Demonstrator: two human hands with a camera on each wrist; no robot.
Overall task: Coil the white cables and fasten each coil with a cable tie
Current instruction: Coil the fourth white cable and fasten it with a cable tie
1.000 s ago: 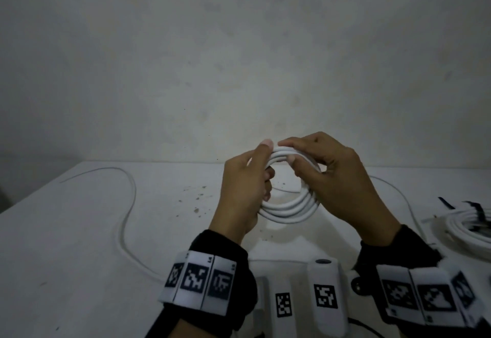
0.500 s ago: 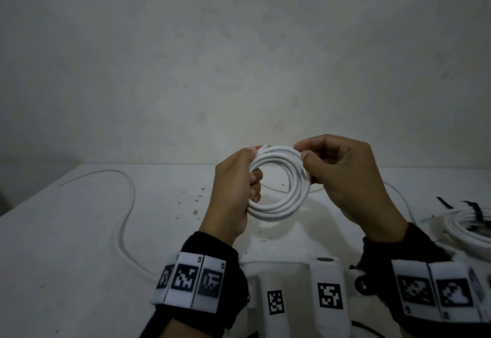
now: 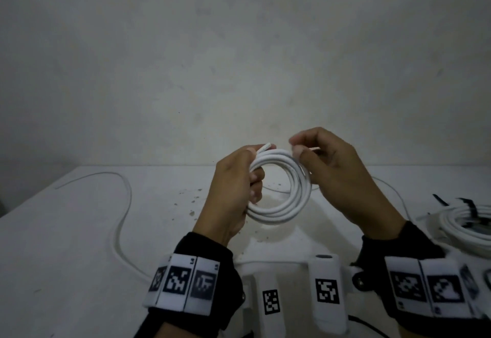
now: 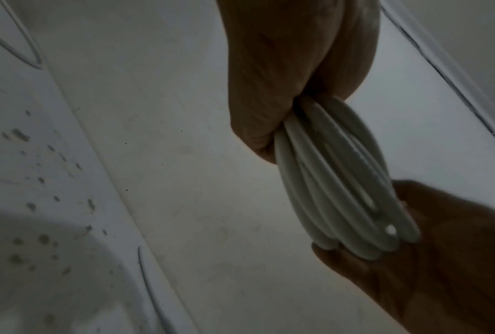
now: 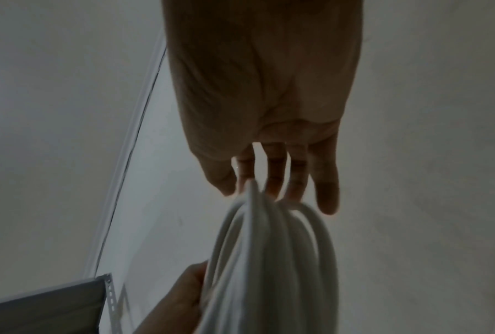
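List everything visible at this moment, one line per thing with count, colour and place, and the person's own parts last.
Held coil: one, white, several loops, lifted above the table centre between both hands.
Loose cable: one, white, snaking over the table's left side.
Tied coil: one, white, at the right edge of the table, partly cut off.
Cable ties: at least two, black, at the tied coil; one wraps it.
Table: one, white, with dark specks near the middle.
Wall: pale grey, behind the table.
Wrist bands: two, black with black-and-white markers.
Left hand: grips the held coil's left side.
Right hand: pinches the coil's upper right.
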